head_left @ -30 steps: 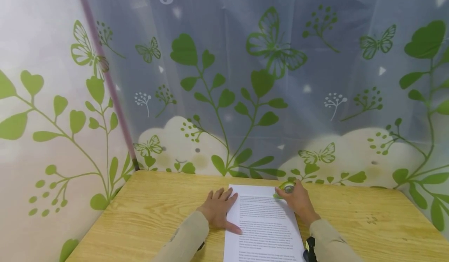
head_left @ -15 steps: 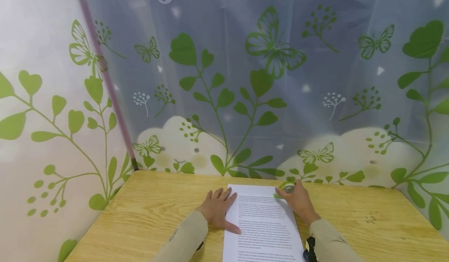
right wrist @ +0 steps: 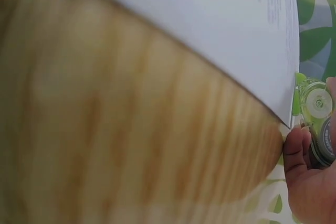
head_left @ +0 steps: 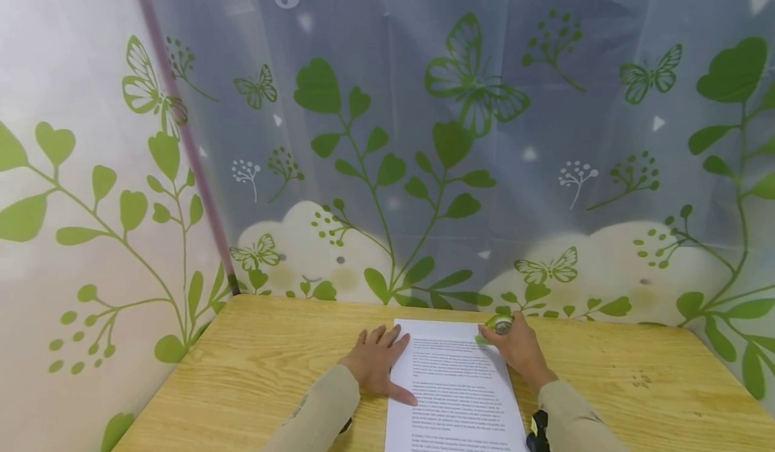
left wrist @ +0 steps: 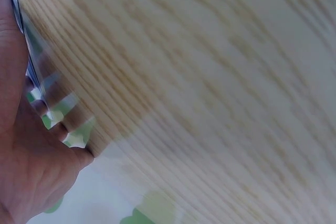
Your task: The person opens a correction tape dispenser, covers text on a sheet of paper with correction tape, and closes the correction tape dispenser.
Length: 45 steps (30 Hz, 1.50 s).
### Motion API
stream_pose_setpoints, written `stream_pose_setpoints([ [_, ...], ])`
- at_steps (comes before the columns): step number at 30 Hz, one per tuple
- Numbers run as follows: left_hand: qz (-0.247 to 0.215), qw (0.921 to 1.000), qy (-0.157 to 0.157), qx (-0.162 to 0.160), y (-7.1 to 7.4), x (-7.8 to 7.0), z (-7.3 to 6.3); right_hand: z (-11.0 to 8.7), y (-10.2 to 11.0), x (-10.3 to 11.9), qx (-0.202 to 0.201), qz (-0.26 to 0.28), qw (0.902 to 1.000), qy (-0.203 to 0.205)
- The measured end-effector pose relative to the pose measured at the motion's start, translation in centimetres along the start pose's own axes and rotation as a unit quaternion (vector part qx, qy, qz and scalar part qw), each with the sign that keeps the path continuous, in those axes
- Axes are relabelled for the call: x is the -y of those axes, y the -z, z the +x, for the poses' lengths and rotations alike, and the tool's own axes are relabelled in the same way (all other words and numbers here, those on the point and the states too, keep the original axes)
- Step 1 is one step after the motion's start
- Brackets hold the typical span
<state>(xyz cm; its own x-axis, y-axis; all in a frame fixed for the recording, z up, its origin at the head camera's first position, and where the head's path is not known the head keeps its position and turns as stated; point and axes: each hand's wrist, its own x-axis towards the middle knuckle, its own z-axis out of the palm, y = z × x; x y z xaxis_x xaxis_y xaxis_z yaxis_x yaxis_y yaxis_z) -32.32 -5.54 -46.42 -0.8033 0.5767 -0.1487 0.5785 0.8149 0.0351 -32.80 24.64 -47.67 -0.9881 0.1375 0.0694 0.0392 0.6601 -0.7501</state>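
Note:
A printed sheet of paper (head_left: 457,385) lies on the wooden table, its lower end cut off by the frame in the head view. My left hand (head_left: 377,361) rests spread over the paper's left edge, with the thumb on the text. In my right hand (head_left: 523,351), thumb and fingers grip a green see-through correction tape (head_left: 501,324) at the sheet's upper right corner. Its round reels (right wrist: 319,103) show in the right wrist view, where its green tip end meets the paper's edge. My palm hides part of the dispenser.
Bare wood of the table (head_left: 260,358) spreads on both sides of the sheet. Behind the table's far edge hangs a curtain (head_left: 412,169) printed with leaves and butterflies. A black strap (head_left: 537,428) sits at the right wrist.
My right hand and the correction tape have shifted very slightly to the right along the top of the sheet. The left hand stays in place.

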Motion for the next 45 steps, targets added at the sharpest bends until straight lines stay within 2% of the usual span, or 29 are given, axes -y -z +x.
stream_pose_setpoints([
  [22,0.001,0.9999,-0.011,-0.003,-0.48,0.25,0.21,-0.18,0.46,-0.21,-0.004,0.009,1.0,0.0],
  [35,0.004,1.0,-0.002,-0.002,-0.22,0.14,0.18,-0.11,0.74,-0.54,-0.001,0.008,0.9999,0.007],
  [45,0.002,1.0,-0.003,-0.001,-0.06,0.01,0.1,-0.05,0.69,-0.76,0.0,0.032,0.9995,0.002],
])
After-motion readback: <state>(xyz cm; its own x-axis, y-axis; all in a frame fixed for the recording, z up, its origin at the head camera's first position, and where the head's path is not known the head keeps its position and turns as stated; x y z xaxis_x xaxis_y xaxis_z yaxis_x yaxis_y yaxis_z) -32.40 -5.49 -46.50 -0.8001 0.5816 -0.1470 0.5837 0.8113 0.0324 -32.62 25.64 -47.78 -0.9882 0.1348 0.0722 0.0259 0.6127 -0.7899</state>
